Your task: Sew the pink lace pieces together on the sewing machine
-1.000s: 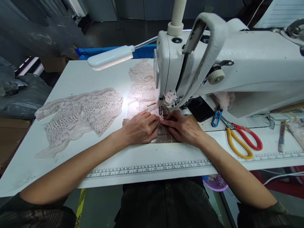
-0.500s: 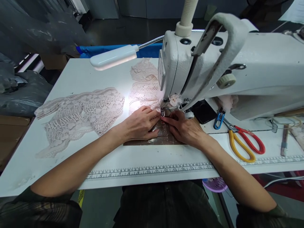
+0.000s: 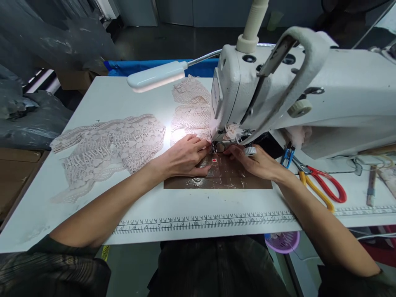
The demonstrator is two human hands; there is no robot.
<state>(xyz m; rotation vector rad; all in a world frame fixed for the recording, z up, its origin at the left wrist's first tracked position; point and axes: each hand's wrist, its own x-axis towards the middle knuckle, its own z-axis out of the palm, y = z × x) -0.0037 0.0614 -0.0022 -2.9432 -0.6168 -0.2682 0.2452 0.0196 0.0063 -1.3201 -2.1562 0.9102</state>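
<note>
My left hand [image 3: 185, 156] lies on the table with its fingers pressed together at the presser foot [image 3: 218, 146] of the white sewing machine [image 3: 297, 95], pinching something small I cannot make out. My right hand [image 3: 258, 163] reaches the foot from the right, fingertips closed beside it. Both hands rest over a brown taped plate [image 3: 222, 179] set in the table. A strip of pale pink lace [image 3: 192, 109] runs back from the needle under the lamp [image 3: 157, 76].
A larger pink lace piece [image 3: 108, 144] lies on the left of the white table [image 3: 93, 99]. Red-and-yellow scissors [image 3: 321, 189] and blue thread snips [image 3: 287, 156] lie to the right. A printed ruler [image 3: 201, 222] runs along the table's front edge. A purple basket [image 3: 283, 240] hangs below.
Both hands have slid forward toward the presser foot, uncovering more of the brown plate. My right hand has shifted right of the foot. The view has drifted slightly to the left.
</note>
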